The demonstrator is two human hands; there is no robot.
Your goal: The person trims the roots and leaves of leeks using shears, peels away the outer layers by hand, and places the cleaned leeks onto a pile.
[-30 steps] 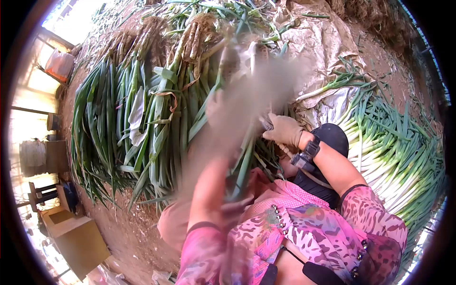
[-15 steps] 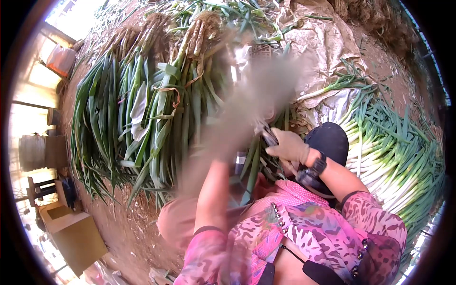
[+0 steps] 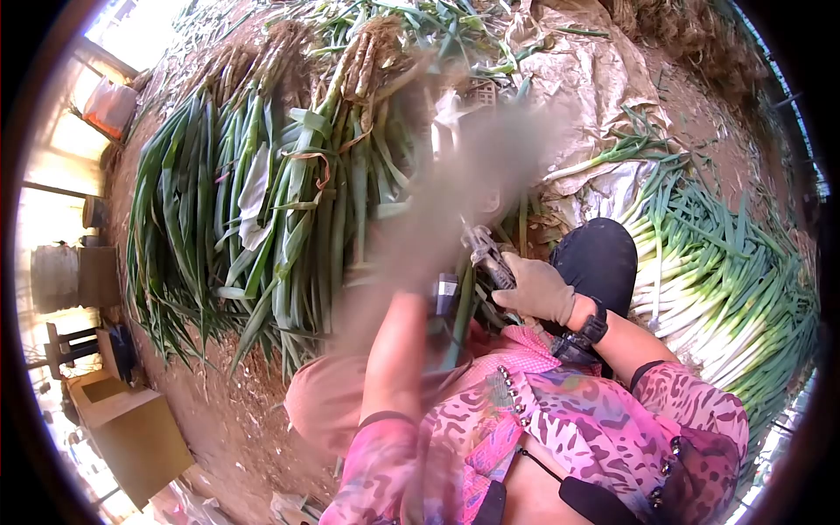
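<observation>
Here the gloved right hand [image 3: 538, 289] is clenched round a metal tool [image 3: 486, 256], just beside a green onion stalk [image 3: 461, 319] held upright over the lap. The left hand is lost in blur, so its grip cannot be told. Leafy onion bundles [image 3: 262, 201] lie on the left — white-stemmed ones [image 3: 717, 297] on the right.

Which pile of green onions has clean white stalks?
The right pile, beside the right hand gripping a tool; the left pile shows brown roots.
</observation>
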